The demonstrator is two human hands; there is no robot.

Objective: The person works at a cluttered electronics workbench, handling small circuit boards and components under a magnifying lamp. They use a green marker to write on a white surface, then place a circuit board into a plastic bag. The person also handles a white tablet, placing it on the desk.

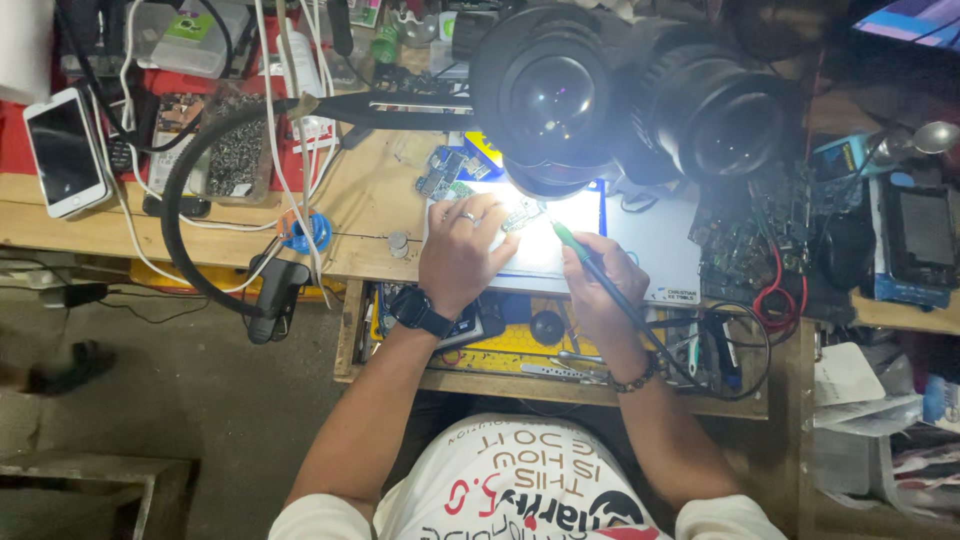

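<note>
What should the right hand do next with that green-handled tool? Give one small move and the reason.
Probably ease the tip of the green-handled tool down onto the small circuit board. The right hand holds the tool angled toward the board, its tip seemingly just short of it. The left hand already steadies the board on the lit mat under the microscope.

White phone with dark screen (65, 150) far left, dark-screened blue device (925, 235) far right, green-labelled clear box (190, 35) top left.
</note>
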